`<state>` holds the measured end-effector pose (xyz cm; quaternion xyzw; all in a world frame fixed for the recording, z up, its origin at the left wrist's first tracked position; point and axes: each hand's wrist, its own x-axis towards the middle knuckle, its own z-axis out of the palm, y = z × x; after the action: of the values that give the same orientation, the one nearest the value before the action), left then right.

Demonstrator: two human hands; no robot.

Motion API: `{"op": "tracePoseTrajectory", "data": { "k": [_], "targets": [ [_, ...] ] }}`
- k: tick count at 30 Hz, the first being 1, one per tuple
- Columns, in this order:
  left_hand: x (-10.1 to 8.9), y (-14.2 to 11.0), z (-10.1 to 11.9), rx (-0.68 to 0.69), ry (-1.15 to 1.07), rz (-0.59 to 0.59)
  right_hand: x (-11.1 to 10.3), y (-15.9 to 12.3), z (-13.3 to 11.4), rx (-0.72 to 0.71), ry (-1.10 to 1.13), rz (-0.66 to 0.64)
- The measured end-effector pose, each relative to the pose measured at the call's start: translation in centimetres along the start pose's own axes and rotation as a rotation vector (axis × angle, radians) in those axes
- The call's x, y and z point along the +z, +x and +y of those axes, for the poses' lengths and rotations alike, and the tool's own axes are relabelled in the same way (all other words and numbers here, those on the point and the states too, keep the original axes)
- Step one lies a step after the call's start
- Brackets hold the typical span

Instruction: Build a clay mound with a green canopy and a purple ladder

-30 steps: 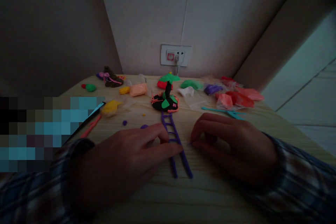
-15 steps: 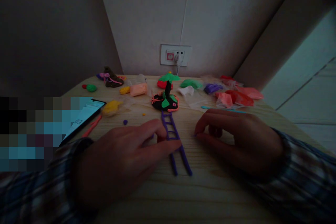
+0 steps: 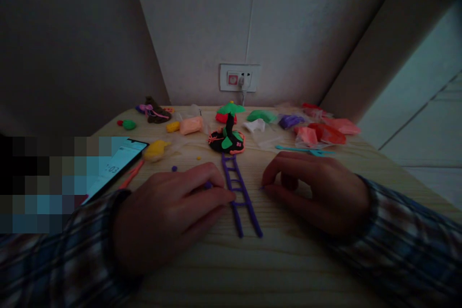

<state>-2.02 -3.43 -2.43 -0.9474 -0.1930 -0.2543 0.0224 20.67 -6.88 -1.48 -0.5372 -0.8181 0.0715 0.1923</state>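
A purple clay ladder (image 3: 247, 199) lies flat on the wooden table, its far end against the black base of a clay palm tree (image 3: 228, 139). My left hand (image 3: 173, 211) is closed beside it, the thumb tip at the left rail near the lowest rung. Purple clay (image 3: 208, 185) shows in the gap between left thumb and index finger. To the right of the ladder, my right hand (image 3: 317, 192) pinches a tiny bit of purple clay (image 3: 262, 187), mostly hidden by the fingertips.
A lit phone (image 3: 117, 168) and an orange stick (image 3: 132, 174) lie at left, near a bag of yellow clay (image 3: 156, 149). Bagged red clay (image 3: 327, 134) and a turquoise tool (image 3: 303, 149) are at right. A brown clay figure (image 3: 157, 111) stands at back left.
My left thumb has drawn back leftward from across the ladder to its left rail, uncovering the lowest rung. My right hand has shifted slightly left, still pinching.
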Motion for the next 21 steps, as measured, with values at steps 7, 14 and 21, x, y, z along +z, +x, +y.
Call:
{"op": "tracePoseTrajectory", "data": {
  "k": [7, 14, 21],
  "targets": [
    [-0.1, 0.5, 0.3, -0.081, -0.086, -0.122, 0.5, 0.2, 0.5, -0.045, 0.013, 0.028],
    [-0.2, 1.0, 0.3, -0.084, -0.1, -0.143, 0.8, 0.1, -0.2, -0.062, 0.106, 0.091],
    [-0.2, 1.0, 0.4, -0.076, -0.069, -0.117, 1.6, 0.2, -1.3, -0.249, 0.259, 0.132]
  ]
}}
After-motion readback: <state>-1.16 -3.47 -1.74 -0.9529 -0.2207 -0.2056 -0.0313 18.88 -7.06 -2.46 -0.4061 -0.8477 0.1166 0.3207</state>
